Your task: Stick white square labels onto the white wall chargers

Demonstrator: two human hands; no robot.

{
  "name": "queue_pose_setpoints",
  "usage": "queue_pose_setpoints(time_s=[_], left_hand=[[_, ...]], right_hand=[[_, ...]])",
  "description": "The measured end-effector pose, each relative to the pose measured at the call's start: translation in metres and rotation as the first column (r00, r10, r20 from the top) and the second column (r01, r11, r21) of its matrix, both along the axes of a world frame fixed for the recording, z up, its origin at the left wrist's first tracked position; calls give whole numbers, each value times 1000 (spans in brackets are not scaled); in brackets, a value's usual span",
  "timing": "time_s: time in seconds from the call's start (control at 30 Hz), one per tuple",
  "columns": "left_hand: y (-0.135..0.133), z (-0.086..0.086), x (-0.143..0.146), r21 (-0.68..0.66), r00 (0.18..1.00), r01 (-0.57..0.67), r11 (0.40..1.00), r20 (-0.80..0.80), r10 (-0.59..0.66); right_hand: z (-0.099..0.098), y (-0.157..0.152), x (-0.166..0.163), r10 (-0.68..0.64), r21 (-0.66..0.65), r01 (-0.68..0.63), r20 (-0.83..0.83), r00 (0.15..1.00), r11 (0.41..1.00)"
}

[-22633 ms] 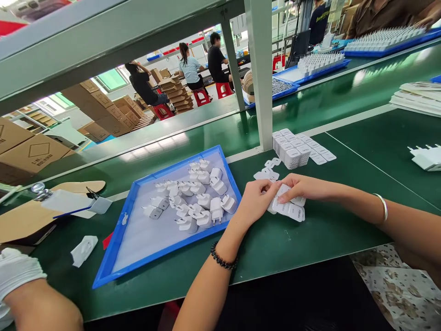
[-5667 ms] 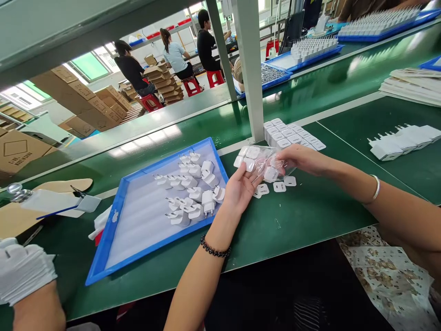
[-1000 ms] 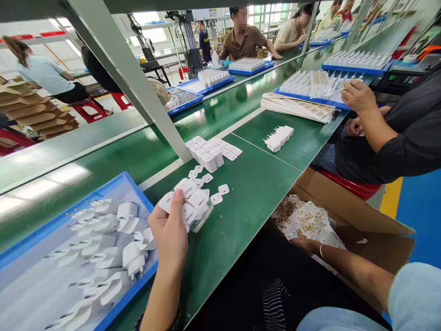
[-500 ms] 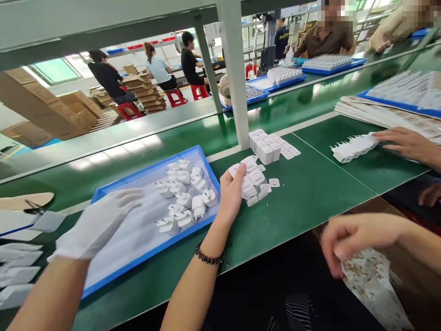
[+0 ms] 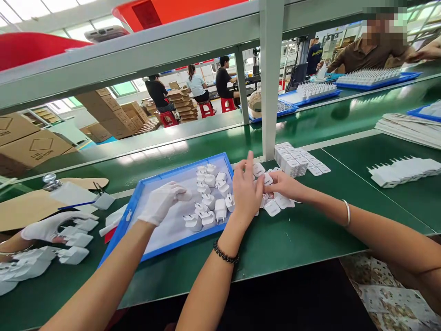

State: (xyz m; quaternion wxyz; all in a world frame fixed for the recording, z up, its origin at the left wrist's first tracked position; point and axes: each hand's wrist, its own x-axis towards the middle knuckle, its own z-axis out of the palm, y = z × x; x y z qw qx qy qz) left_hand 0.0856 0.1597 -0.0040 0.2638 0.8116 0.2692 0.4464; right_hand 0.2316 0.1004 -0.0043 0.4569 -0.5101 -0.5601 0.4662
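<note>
my right hand (image 5: 283, 185) is arriving up from my lap and pinching the white labels (image 5: 274, 208), which are lying on the worktop (image 5: 303, 234) between both hands, just right of the blue tray (image 5: 182, 170). my left hand (image 5: 246, 193) is touching them, and i cannot tell its grip.

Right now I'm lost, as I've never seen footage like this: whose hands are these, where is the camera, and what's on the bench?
There is no machine: a person wears a camera on the head, looking down at their own bare hands. The left hand and right hand together grip a bunch of small white labels over the green bench. Beside them a blue tray holds white plugs; the gloved hand reaching into it belongs to a co-worker. Behind lie a stack of more labels and, to the right, a row of plugs.
</note>
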Motion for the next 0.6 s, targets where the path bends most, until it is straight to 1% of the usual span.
queue_pose_setpoints(time_s=[0.03, 0.07, 0.1, 0.17, 0.27, 0.3, 0.33, 0.37, 0.43, 0.47, 0.5, 0.53, 0.57, 0.6], left_hand=[[1, 1, -1, -9, 993, 42, 999, -111, -43], [1, 1, -2, -53, 975, 92, 994, -196, -100], [1, 1, -2, -113, 956, 136, 984, -247, -160], [-1, 1, -1, -222, 929, 200, 954, -266, -256], [-3, 3, 0, -323, 919, 245, 914, -224, -325], [-4, 5, 0, -377, 911, 271, 885, -196, -363], [-3, 8, -1, -450, 896, 308, 838, -159, -414], [-3, 11, -3, -532, 873, 349, 771, -114, -474], [0, 17, -7, -679, 814, 418, 603, -15, -581], [1, 19, -8, -725, 789, 437, 533, 24, -614], [2, 20, -9, -749, 776, 444, 492, 48, -628], [3, 20, -9, -761, 778, 446, 471, 69, -625], [3, 19, -9, -764, 790, 446, 466, 91, -607], [3, 18, -8, -760, 811, 445, 474, 117, -574]], right_hand=[[-1, -1, 2, 19, -8, -19, -17, 1000, 1000], [-2, -2, 5, 40, -18, -40, -34, 999, 999], [-3, -4, 8, 61, -29, -63, -49, 997, 998], [-4, -8, 15, 106, -54, -110, -74, 992, 992], [0, -14, 21, 188, -85, -196, -100, 977, 977], [2, -16, 23, 221, -89, -230, -106, 970, 969], [4, -17, 24, 257, -89, -266, -109, 960, 960], [7, -18, 25, 292, -85, -302, -111, 950, 949], [10, -19, 27, 358, -75, -367, -110, 927, 927], [11, -19, 28, 384, -70, -392, -111, 917, 917], [12, -19, 29, 405, -66, -413, -114, 907, 908], [12, -19, 30, 420, -63, -429, -119, 900, 901], [12, -20, 31, 430, -61, -440, -127, 894, 896], [12, -20, 33, 436, -61, -447, -137, 889, 892]])
